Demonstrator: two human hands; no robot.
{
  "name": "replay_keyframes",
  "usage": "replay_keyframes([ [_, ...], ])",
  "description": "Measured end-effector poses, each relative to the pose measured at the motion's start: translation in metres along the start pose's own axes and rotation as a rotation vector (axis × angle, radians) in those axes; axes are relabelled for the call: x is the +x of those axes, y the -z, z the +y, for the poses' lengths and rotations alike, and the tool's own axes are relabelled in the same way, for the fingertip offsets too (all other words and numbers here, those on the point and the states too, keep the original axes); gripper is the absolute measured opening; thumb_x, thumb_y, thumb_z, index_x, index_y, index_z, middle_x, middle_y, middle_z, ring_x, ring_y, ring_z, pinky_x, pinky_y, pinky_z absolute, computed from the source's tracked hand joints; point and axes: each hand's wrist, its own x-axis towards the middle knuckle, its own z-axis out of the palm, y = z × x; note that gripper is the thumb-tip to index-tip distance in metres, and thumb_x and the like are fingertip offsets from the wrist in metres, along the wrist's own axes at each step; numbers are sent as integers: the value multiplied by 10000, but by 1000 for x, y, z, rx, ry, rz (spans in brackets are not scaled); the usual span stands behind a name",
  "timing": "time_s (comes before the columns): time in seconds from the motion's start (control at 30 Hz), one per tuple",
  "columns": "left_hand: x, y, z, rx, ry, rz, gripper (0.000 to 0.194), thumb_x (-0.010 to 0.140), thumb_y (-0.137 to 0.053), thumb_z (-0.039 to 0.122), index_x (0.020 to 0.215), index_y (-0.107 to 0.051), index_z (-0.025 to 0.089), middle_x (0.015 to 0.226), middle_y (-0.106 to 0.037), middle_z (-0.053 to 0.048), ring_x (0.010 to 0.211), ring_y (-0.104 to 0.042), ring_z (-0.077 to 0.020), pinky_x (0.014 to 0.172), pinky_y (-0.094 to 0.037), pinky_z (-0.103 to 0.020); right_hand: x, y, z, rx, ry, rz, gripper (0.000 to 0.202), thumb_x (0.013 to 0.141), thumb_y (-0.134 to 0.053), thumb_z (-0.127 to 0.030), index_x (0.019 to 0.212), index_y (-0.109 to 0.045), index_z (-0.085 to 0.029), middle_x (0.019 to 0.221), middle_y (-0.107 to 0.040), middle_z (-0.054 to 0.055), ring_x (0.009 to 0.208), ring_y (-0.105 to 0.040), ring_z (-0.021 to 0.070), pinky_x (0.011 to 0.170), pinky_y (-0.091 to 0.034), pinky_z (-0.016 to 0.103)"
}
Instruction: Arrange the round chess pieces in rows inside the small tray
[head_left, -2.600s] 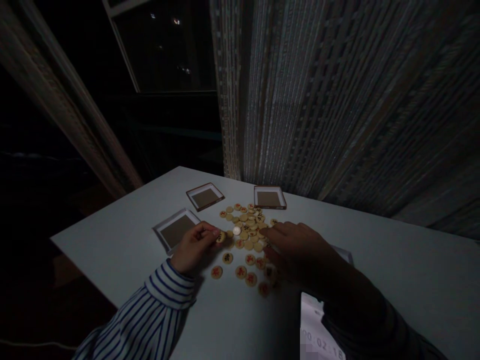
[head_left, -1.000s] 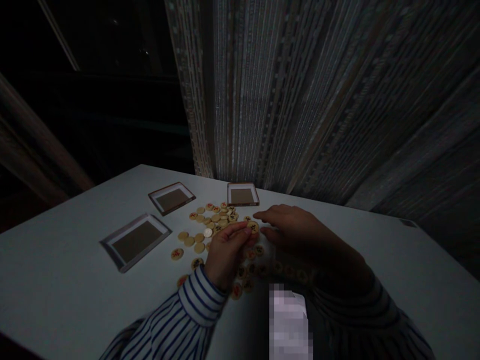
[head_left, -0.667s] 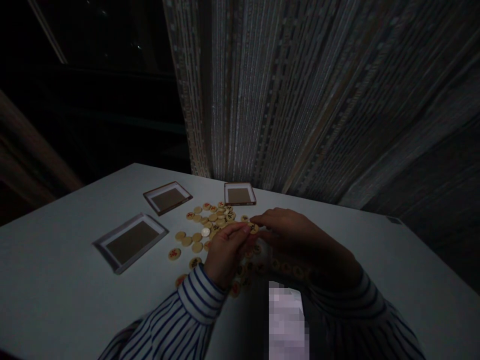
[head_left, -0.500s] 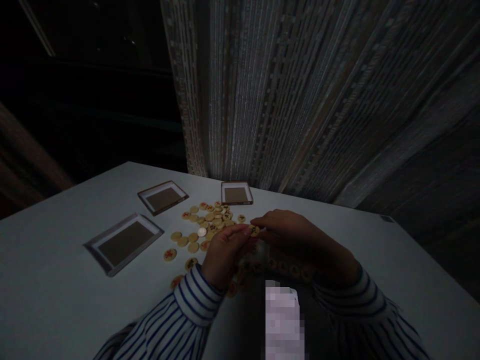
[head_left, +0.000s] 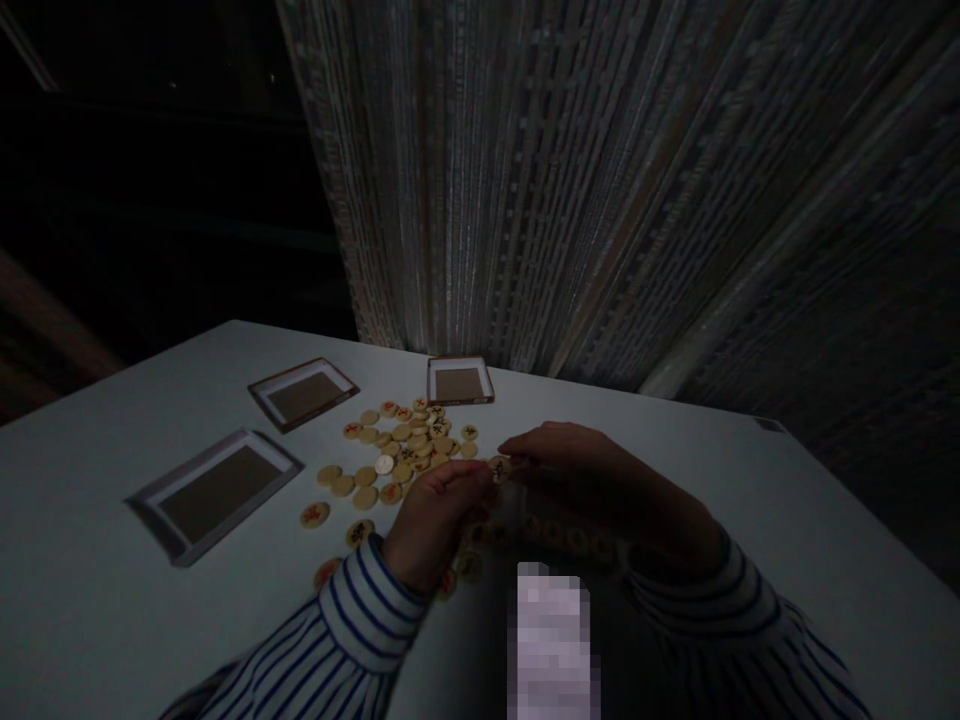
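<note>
A round Chinese chess piece (head_left: 499,468) with a black character is between my two hands, just above the white table. My left hand (head_left: 429,515) pinches its left edge between thumb and fingers. The fingertips of my right hand (head_left: 592,482) close on its right edge. Beyond my left hand lies a loose spread of pale chess pieces (head_left: 401,433), some showing red or black characters, others plain side up. A row of pieces (head_left: 576,541) lies in shadow under my right hand, partly hidden.
Three shallow rectangular boxes or lids stand on the table (head_left: 67,560): a large one (head_left: 289,463) at left, a brown-edged one (head_left: 257,400) behind it, and another (head_left: 459,402) near the back edge. A string curtain (head_left: 480,200) hangs behind. A pixelated patch hides the front.
The view has shifted slightly, so the boxes and loose pieces appear further left. Both hands stay together at the held piece, which seems slightly tilted from before.
</note>
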Motion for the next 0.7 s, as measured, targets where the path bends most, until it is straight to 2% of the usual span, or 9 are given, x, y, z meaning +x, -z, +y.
replay_keyframes([
  [0.23,0,-1,0,-27,9,27,379,479,-858,305,749,-661,126,677,-685,-28,621,-614,-123,585,-452,-212,-1,-2,1,56,41,13,231,859,-538,-229,1078,-596,-183,975,-676,56,866,-605,157,755,-457,299],
  [0.43,0,0,0,-6,-3,-11,371,553,-825,303,852,-687,133,770,-704,-45,672,-622,-132,619,-460,-221,-1,1,-2,48,20,1,226,854,-544,-212,1071,-600,-183,967,-675,58,879,-605,158,769,-454,299],
  [0.7,2,1,-2,4,-3,-46,327,602,-796,309,861,-701,134,732,-693,-38,678,-613,-136,675,-472,-250,0,-1,-2,-4,18,-26,224,866,-529,-260,1064,-604,-186,968,-666,65,858,-592,162,743,-442,300],
])
